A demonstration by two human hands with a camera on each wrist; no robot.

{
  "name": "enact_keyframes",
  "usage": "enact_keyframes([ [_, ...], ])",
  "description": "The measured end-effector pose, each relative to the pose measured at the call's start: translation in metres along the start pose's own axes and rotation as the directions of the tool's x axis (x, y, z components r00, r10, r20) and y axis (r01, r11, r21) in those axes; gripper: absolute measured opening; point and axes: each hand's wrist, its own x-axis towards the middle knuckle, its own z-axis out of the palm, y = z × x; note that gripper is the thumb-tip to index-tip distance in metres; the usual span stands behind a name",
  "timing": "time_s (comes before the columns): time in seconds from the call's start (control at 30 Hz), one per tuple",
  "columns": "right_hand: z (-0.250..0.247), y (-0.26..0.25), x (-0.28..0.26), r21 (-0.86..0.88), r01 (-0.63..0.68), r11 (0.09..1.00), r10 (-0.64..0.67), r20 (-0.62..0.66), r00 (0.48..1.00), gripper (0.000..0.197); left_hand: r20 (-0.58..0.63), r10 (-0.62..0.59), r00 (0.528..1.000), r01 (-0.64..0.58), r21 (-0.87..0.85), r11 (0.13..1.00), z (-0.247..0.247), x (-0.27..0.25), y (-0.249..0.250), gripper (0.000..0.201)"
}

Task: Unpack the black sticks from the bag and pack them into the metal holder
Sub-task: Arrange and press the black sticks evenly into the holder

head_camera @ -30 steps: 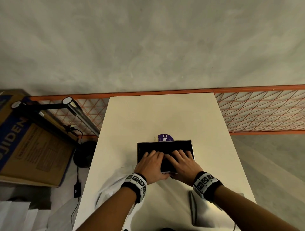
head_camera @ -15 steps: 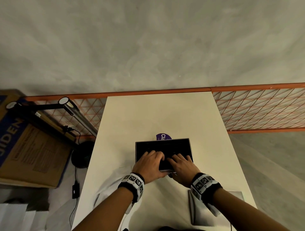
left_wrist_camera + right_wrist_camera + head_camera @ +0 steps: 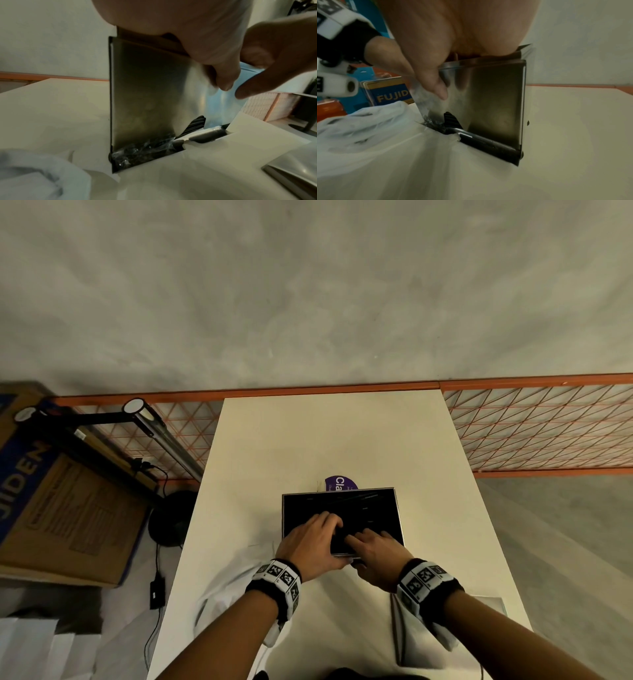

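The metal holder (image 3: 397, 510) stands upright on the white surface (image 3: 308, 446) in the head view, with both hands over its dark opening. The left wrist view shows the left hand (image 3: 197, 33) gripping the near wall, thumb outside. The right wrist view shows the right hand (image 3: 436, 47) likewise, with black sticks (image 3: 450, 119) at the holder's base beside the white bag (image 3: 368, 128).

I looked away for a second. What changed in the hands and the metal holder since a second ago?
The right hand drew back toward the holder's near edge; the left hand curled its fingers inside. The metal holder stayed put on the table, both hands still over it.
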Motion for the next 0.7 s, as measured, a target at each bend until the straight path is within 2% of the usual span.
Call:
enact_keyframes([
  [0.07, -0.001, 0.000, 0.003, 0.016, -0.039, 0.999, 0.039, 0.014, 0.999, 0.043, 0.002, 0.012, 1.000, -0.012, -0.037, 0.999, -0.001, -0.001, -0.001, 0.060],
  [0.17, -0.001, 0.001, 0.005, 0.072, -0.087, 0.994, 0.086, 0.023, 0.996, 0.048, 0.093, -0.044, 0.995, 0.053, -0.101, 0.994, 0.000, -0.005, -0.003, 0.044],
  [0.27, -0.003, 0.003, 0.003, 0.150, -0.111, 0.982, 0.112, 0.001, 0.994, 0.050, 0.146, -0.077, 0.986, 0.088, -0.065, 0.994, 0.008, -0.010, -0.007, 0.031],
  [0.37, -0.004, 0.004, 0.002, 0.186, -0.068, 0.980, 0.077, -0.042, 0.996, 0.051, 0.133, -0.091, 0.987, 0.092, -0.008, 0.996, 0.012, -0.012, -0.007, 0.031],
  [0.47, -0.004, 0.001, 0.000, 0.180, -0.029, 0.983, 0.029, 0.005, 1.000, 0.051, 0.129, -0.098, 0.987, 0.102, -0.025, 0.995, 0.011, -0.015, -0.005, 0.034],
  [0.6, -0.005, -0.008, -0.002, 0.151, -0.072, 0.986, 0.058, 0.098, 0.993, 0.057, 0.140, -0.088, 0.986, 0.104, -0.113, 0.988, 0.015, -0.020, -0.006, 0.037],
  [0.7, -0.004, -0.011, -0.002, 0.154, -0.116, 0.981, 0.098, 0.119, 0.988, 0.062, 0.121, -0.074, 0.990, 0.089, -0.123, 0.988, 0.017, -0.021, -0.006, 0.037],
])
